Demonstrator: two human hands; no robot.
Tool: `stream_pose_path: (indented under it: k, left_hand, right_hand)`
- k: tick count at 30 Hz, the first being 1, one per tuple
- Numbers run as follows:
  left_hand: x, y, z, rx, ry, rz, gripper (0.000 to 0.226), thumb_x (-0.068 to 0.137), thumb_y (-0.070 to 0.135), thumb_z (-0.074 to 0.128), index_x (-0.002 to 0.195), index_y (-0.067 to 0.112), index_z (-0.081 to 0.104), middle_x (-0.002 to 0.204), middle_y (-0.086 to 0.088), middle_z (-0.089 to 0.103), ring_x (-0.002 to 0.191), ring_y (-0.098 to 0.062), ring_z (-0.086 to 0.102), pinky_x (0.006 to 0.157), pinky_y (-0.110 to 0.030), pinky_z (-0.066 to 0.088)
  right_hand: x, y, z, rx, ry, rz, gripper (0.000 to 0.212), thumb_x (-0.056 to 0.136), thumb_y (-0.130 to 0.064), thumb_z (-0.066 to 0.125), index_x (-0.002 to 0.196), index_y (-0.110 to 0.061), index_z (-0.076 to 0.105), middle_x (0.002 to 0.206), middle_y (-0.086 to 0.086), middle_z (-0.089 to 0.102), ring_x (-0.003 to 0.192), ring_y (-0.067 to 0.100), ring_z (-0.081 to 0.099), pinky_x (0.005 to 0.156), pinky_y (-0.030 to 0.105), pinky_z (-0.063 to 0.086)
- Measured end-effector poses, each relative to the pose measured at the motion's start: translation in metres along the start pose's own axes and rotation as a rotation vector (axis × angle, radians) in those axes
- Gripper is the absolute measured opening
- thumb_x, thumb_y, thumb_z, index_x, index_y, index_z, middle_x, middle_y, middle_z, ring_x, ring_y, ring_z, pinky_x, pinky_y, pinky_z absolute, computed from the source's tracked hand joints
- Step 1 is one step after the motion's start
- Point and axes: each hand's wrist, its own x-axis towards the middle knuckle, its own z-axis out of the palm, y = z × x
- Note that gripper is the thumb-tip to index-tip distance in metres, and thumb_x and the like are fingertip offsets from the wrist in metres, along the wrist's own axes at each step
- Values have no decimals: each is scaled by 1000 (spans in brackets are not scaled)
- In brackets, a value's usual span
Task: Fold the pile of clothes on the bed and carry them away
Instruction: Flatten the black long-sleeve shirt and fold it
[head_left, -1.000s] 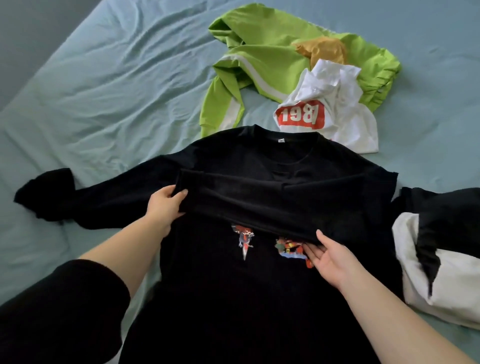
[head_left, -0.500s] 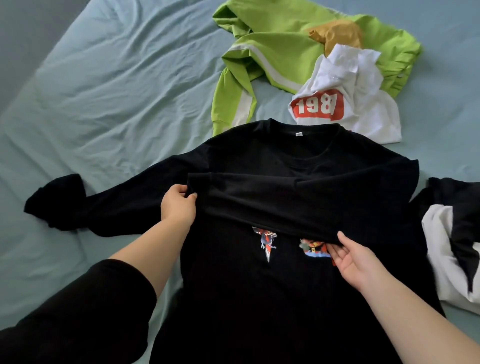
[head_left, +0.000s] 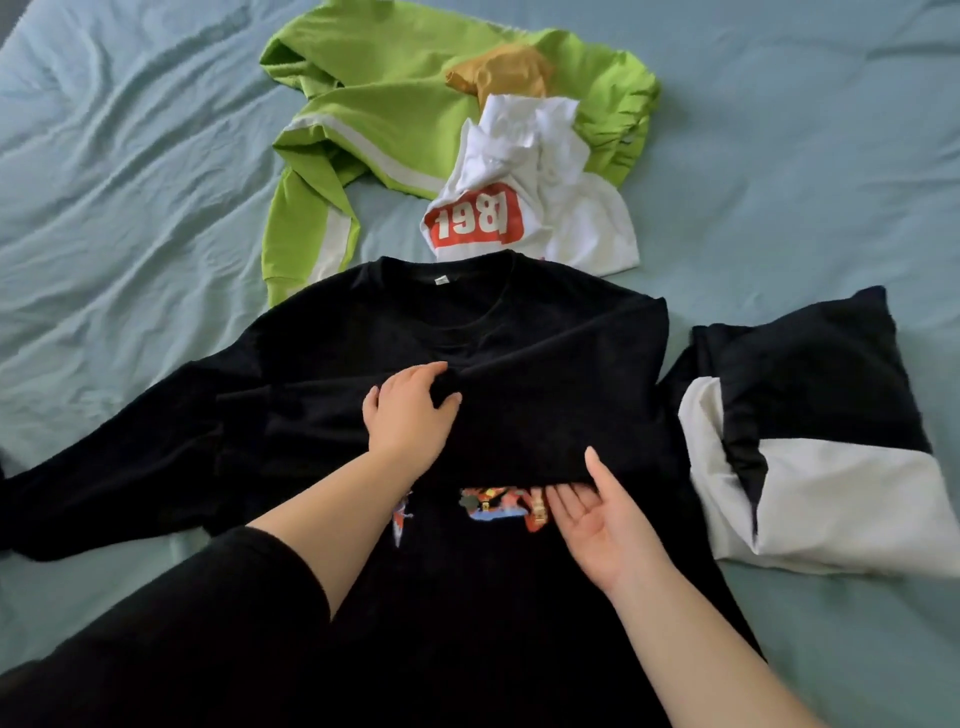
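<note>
Black sweatshirt (head_left: 519, 322) mid-fold: left hand (head_left: 410, 415) fingers (head_left: 421, 371) grip its sleeve (head_left: 545, 415), right hand (head_left: 597, 519) open. Green hoodie (head_left: 389, 109), white tee (head_left: 571, 218) unfolded; nothing carried.

The only writing that could be read was on the crumpled white cotton T-shirt (head_left: 571, 218) lying on the bed, where a red rectangular patch (head_left: 470, 221) carried the white digits "198" and a last stroke, seemingly a "1", bent by a fold. The black long-sleeved sweatshirt (head_left: 519, 332) had a small white neck tag (head_left: 441, 280), too small to read. Its colourful chest print (head_left: 498, 506) was half covered and showed no legible letters.
</note>
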Motion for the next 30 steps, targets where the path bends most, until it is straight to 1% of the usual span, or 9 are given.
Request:
stream_pose_path:
  k: [3,6,8,12,18,21,24,27,30]
  left_hand:
    - [18,57,25,29,-109,92,52,91,60,46,136,34,50,137,7,53,130,-16,46,116,-45,19]
    - [42,105,43,66,-237,147,62,85,70,46,131,29,54,127,4,58,120,-21,53,107,-43,34]
    - [59,130,50,-11,-363,123,66,79,65,61,128,21,56,121,2,60,112,-21,57,96,-38,46]
    - [85,152,54,-64,-600,122,40,71,43,81,99,16,70,95,0,71,92,-18,68,72,-25,50]
    - [100,147,37,-144,-377,67,40,71,48,80,94,19,67,91,2,68,85,-14,64,67,-23,47]
    - [94,165,41,-217,-488,47,40,76,62,69,96,28,72,93,10,72,87,-7,67,69,-18,49]
    - [94,194,60,-268,-443,88,29,84,46,70,99,22,74,92,6,71,81,-5,65,65,-15,47]
    - [102,214,77,-263,-268,120,12,89,29,67,96,20,70,86,7,65,91,-14,64,81,-24,50]
    - [96,212,85,-92,-169,221,12,93,35,56,101,32,64,108,7,66,109,-18,59,103,-41,41]
  right_hand:
    - [-6,-28,-28,194,63,-35,65,85,-26,70,138,-5,39,132,8,46,132,26,42,98,40,44]
    - [-5,-44,-46,221,19,-35,44,89,-28,65,126,-7,52,144,11,42,135,26,41,97,36,47]
    - [2,-47,-54,256,3,-25,50,95,-30,56,137,-6,43,147,14,40,136,29,40,92,34,50]
    - [9,-49,-59,271,-8,11,50,93,-24,59,136,-5,44,135,11,47,133,29,42,92,37,45]
    - [10,-48,-60,237,38,60,50,92,-22,62,135,-3,47,134,14,49,125,27,49,80,33,50]
    - [8,-52,-59,251,17,80,41,87,-25,67,123,-8,57,117,11,59,120,26,53,81,32,51]
    - [6,-51,-61,247,15,73,31,80,-30,72,104,-12,63,105,9,63,96,22,64,72,30,54]
    - [7,-56,-67,254,91,16,37,79,-30,75,108,-9,65,107,11,68,92,21,69,60,26,56]
    - [5,-62,-67,220,149,-41,39,81,-31,74,110,-8,64,107,10,70,89,19,71,59,24,55]
